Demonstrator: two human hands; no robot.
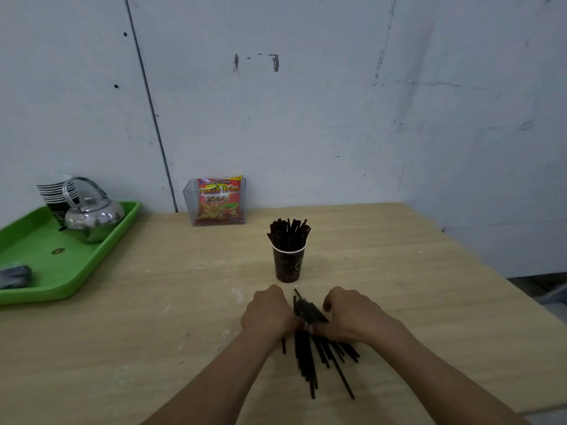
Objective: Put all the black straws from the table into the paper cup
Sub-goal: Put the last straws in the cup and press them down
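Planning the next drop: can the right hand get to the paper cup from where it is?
Probably yes. The paper cup stands just beyond the right hand, which grips the loose straws, with only bare table between. The upright straws already in it crowd the mouth.

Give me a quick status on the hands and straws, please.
Left hand, right hand gripping loose straws. Paper cup upright just beyond, partly filled. Nothing between.

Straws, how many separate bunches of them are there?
2. The upright bunch stands in the cup; the loose bunch lies on the table, partly hidden by the left hand and right hand.
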